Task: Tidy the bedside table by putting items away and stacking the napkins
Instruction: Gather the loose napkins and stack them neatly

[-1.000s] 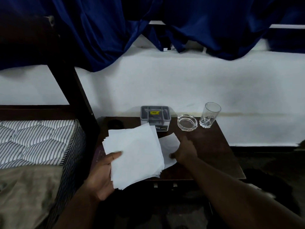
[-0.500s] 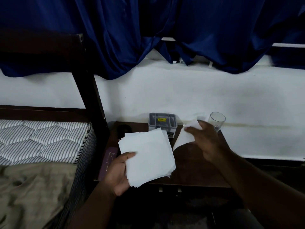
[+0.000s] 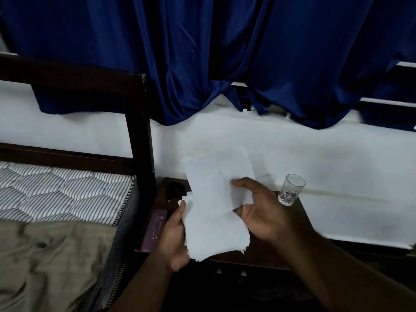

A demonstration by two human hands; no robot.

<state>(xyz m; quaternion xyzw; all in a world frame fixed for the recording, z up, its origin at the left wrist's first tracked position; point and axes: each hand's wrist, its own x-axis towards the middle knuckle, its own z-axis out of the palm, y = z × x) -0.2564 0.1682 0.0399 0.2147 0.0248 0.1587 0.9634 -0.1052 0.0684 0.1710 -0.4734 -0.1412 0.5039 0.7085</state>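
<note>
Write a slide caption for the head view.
Left hand and right hand hold napkins over the bedside table; a glass stands on it.

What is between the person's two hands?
The white napkins. The left hand grips their left edge and the right hand pinches their right side, so they fill the gap. The head view shows it.

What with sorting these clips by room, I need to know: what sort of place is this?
Most likely a bedroom: a striped mattress in a dark bed frame, a bedside table beside it bearing a glass, and blue curtains hanging above.
</note>
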